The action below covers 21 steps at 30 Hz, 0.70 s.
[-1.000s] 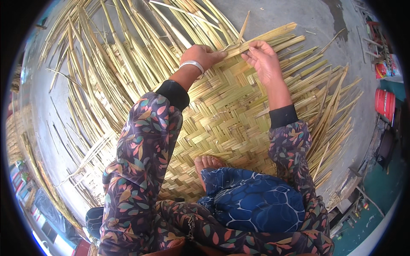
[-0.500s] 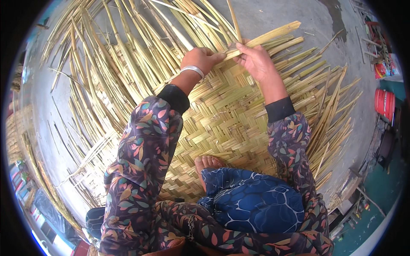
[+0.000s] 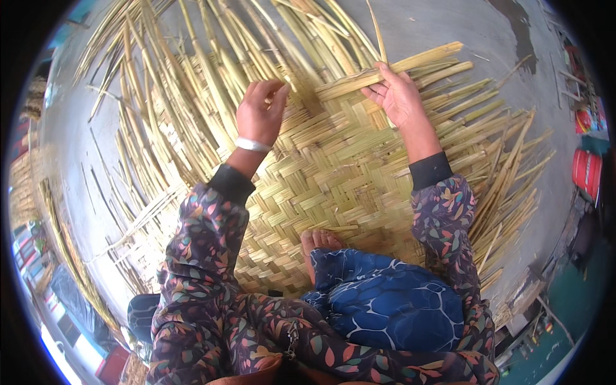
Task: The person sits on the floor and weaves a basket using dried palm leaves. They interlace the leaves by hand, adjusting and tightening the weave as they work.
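Beneath my hands lies a woven reed mat (image 3: 327, 179), with long loose strips fanning out from its far and right edges. My right hand (image 3: 401, 99) pinches a flat, pale split reed (image 3: 427, 56) between thumb and fingers at the mat's far right edge. That reed slants up to the right, and a thin strip (image 3: 377, 32) stands up beside the fingertips. My left hand (image 3: 260, 115), with a silvery bangle at the wrist, is raised over the far left strips (image 3: 221, 96). Its fingers are curled, thumb close to the forefinger; whatever they pinch, if anything, is too unclear to name.
My bare foot (image 3: 319, 242) rests on the mat near me, below a blue patterned cloth (image 3: 391, 301) over my knee. Grey concrete floor (image 3: 443, 25) surrounds the mat. A red container (image 3: 586, 172) stands at the far right, and a reed bundle (image 3: 74, 250) lies at left.
My left hand has left the split reed and moved left, away from my right hand. My right hand still holds the reed, its fingers now more spread.
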### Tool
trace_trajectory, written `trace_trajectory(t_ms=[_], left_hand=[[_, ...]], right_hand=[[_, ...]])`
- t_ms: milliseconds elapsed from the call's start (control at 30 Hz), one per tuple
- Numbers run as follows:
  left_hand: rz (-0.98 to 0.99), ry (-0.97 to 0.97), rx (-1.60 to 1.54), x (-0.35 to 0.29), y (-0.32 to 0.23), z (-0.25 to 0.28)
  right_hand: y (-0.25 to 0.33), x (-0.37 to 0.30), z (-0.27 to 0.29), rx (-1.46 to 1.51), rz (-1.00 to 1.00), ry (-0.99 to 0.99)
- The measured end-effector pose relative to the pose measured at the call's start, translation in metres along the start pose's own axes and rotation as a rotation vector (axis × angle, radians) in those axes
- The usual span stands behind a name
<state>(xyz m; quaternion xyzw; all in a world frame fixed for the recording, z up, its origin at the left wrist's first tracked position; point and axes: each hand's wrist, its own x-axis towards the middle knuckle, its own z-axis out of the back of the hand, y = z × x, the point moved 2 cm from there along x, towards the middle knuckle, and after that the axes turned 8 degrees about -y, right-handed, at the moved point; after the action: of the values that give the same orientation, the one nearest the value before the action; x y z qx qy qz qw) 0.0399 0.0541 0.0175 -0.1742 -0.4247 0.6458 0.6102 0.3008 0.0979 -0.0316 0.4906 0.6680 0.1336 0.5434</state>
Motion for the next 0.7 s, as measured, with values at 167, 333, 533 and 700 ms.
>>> trace_trajectory(t_ms=[167, 333, 533, 700], left_hand=[[0.201, -0.104, 0.170, -0.064, 0.067, 0.071], [0.042, -0.128, 0.398, -0.092, 0.098, 0.114], [0.040, -0.121, 0.467, -0.083, 0.105, 0.121], [0.072, -0.124, 0.342, -0.089, 0.096, 0.118]], right_hand=[[-0.009, 0.000, -0.005, -0.057, 0.089, -0.071], [0.010, 0.024, -0.020, -0.255, 0.214, -0.180], [0.099, 0.057, 0.000, -0.336, 0.459, -0.261], [0.165, 0.017, 0.045, -0.098, 0.658, -0.298]])
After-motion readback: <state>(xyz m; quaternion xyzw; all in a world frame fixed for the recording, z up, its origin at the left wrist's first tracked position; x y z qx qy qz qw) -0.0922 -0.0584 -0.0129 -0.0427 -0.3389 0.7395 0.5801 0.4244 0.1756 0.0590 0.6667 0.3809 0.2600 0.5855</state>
